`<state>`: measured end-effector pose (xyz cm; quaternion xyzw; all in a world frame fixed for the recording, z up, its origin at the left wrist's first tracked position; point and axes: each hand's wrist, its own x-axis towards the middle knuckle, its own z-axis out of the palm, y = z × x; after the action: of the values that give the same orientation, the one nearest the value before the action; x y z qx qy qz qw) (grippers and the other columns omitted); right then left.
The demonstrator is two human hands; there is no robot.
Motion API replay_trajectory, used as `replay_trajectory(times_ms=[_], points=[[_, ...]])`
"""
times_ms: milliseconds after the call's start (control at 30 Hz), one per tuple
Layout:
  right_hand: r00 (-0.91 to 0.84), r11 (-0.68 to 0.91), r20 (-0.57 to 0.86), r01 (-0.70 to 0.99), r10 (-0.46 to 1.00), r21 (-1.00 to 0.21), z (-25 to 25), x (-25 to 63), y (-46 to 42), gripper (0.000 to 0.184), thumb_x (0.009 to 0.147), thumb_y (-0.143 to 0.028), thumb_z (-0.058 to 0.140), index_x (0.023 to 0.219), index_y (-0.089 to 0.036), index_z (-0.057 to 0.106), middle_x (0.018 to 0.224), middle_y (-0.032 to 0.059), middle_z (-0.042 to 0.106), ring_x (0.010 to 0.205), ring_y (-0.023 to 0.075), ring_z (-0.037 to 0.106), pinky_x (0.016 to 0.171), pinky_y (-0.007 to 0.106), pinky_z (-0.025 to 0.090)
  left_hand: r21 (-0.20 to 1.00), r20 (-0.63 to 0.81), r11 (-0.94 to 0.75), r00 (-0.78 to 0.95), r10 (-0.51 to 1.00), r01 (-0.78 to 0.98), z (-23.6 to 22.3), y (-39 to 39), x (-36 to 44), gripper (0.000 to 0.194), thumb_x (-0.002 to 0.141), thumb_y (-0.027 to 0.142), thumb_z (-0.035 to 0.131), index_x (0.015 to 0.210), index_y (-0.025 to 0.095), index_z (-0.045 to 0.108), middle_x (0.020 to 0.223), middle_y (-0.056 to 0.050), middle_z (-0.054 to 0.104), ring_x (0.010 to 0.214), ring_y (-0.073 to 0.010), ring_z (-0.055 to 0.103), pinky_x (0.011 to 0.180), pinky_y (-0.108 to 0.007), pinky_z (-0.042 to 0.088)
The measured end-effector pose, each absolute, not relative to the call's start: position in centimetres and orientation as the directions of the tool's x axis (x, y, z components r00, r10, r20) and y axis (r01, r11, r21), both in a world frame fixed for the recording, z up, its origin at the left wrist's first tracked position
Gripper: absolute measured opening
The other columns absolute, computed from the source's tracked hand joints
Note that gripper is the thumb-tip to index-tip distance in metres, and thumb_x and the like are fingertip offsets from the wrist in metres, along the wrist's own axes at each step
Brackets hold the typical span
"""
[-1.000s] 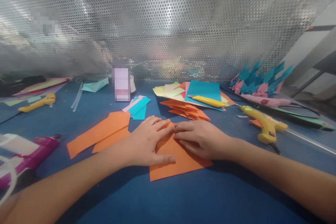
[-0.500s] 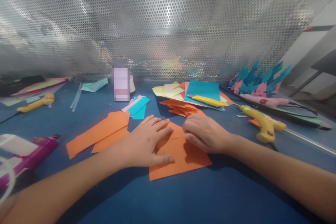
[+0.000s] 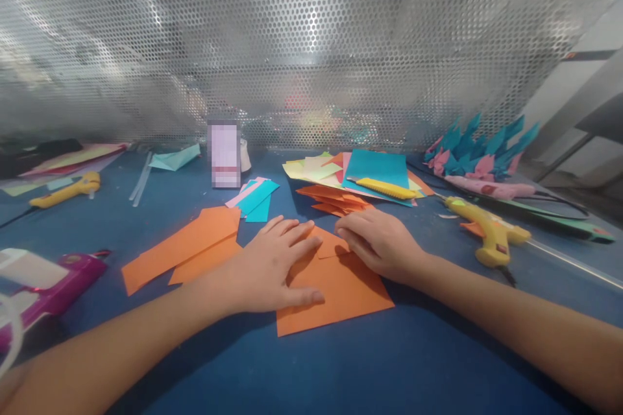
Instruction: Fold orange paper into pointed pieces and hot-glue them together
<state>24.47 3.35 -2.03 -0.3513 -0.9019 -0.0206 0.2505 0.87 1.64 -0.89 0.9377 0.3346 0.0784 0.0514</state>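
Observation:
A folded sheet of orange paper [image 3: 335, 301] lies on the blue table, a flap line showing near its top. My left hand [image 3: 275, 266] rests flat on its left side, fingers spread and thumb stretched to the right. Over the paper's upper right edge, my right hand [image 3: 384, 243] is closed, its fingers curled and pressed together. Whether anything is pinched under those fingertips is hidden. Cut orange pieces [image 3: 195, 243] lie left of my left hand. Just behind the hands sits a pile of folded orange paper [image 3: 335, 200].
A yellow cutter [image 3: 382, 188] lies on coloured sheets [image 3: 311, 168]. Yellow glue guns are at right [image 3: 491, 227] and left [image 3: 68, 191]; a magenta glue gun [image 3: 73, 279] stands near left. Blue and pink strips [image 3: 257, 200], a blurred-out upright object [image 3: 224, 155] and folded blue-pink paper [image 3: 481, 149] stand farther back.
My right hand has loosened from a tighter fist and shifted slightly, its fingers now longer across the paper's upper edge. The left hand and the paper have barely moved.

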Motion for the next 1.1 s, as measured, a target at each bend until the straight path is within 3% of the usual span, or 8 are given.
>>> replay_trajectory(times_ms=[133,233,367,500,733,867,1000,1100], points=[[-0.726,0.827,0.404,0.531,0.557,-0.187,-2.2,24.1,3.6,0.022,0.091,-0.010,0.037,0.094,-0.017,0.057,0.101,0.0077,0.065,0.095,0.0194,0.057,0.083,0.034,0.042,0.176,0.131,-0.778,0.769,0.625,0.603,-1.4,1.7,0.8,0.076,0.080,0.072,0.043,0.137,0.021,0.041,0.145,-0.012,0.037,0.131,-0.0346,0.032,0.107,-0.054,0.023],[-0.738,0.816,0.348,0.527,0.578,-0.238,-2.3,23.9,3.7,0.022,0.091,-0.008,0.037,0.092,-0.017,0.057,0.102,0.0082,0.065,0.096,0.0189,0.057,0.083,0.035,0.046,0.214,0.154,-0.729,0.715,0.682,0.650,-1.6,1.9,0.6,0.082,0.077,0.074,0.044,0.136,0.018,0.039,0.145,-0.015,0.035,0.131,-0.0347,0.033,0.106,-0.053,0.027],[-0.772,0.843,0.339,0.497,0.538,-0.207,-2.3,24.0,3.9,0.026,0.092,-0.011,0.037,0.103,-0.019,0.060,0.114,0.0080,0.063,0.104,0.0192,0.056,0.089,0.038,0.045,0.223,0.174,-0.548,0.520,0.836,0.806,-1.4,2.5,0.1,0.064,0.087,0.063,0.040,0.130,0.015,0.043,0.129,-0.015,0.051,0.117,-0.0317,0.047,0.095,-0.049,0.039],[-0.798,0.860,0.320,0.487,0.510,-0.155,-2.4,24.1,4.0,0.034,0.093,-0.012,0.035,0.116,-0.018,0.059,0.120,0.0077,0.062,0.108,0.0198,0.055,0.093,0.039,0.044,0.208,0.157,-0.471,0.446,0.881,0.857,-1.0,2.9,-0.2,0.050,0.089,0.055,0.042,0.123,0.018,0.047,0.112,-0.011,0.059,0.104,-0.0300,0.053,0.086,-0.046,0.043],[-0.805,0.847,0.263,0.512,0.532,-0.147,-2.2,24.1,3.8,0.034,0.093,-0.014,0.036,0.119,-0.018,0.057,0.129,0.0073,0.057,0.110,0.0214,0.052,0.094,0.039,0.042,0.454,0.230,-0.407,0.337,0.913,0.793,-1.2,2.8,0.5,0.053,0.080,0.033,0.058,0.126,0.018,0.037,0.112,-0.010,0.052,0.100,-0.0247,0.054,0.082,-0.040,0.047],[-0.804,0.839,0.241,0.523,0.544,-0.150,-2.1,24.0,3.7,0.031,0.093,-0.014,0.036,0.115,-0.017,0.057,0.133,0.0086,0.054,0.107,0.0225,0.051,0.092,0.040,0.042,0.541,0.333,-0.497,0.370,0.867,0.678,-1.8,2.8,0.7,0.044,0.080,0.017,0.054,0.120,0.019,0.037,0.092,-0.003,0.052,0.080,-0.0165,0.055,0.071,-0.032,0.049],[-0.798,0.831,0.231,0.531,0.556,-0.164,-2.2,24.0,3.7,0.029,0.092,-0.014,0.036,0.112,-0.019,0.057,0.135,0.0063,0.052,0.106,0.0226,0.050,0.091,0.041,0.042,0.425,0.414,-0.690,0.552,0.723,0.586,-2.1,3.0,0.7,0.017,0.083,0.006,0.047,0.095,0.018,0.051,0.087,-0.002,0.056,0.080,-0.0155,0.054,0.073,-0.031,0.048],[-0.790,0.834,0.267,0.527,0.552,-0.164,-2.2,24.1,3.8,0.029,0.092,-0.015,0.037,0.113,-0.019,0.058,0.133,0.0058,0.054,0.108,0.0226,0.050,0.093,0.041,0.042,0.280,0.414,-0.801,0.686,0.598,0.529,-2.1,3.0,0.7,0.014,0.085,0.006,0.050,0.089,0.017,0.058,0.097,-0.005,0.061,0.093,-0.0187,0.055,0.084,-0.034,0.047]])
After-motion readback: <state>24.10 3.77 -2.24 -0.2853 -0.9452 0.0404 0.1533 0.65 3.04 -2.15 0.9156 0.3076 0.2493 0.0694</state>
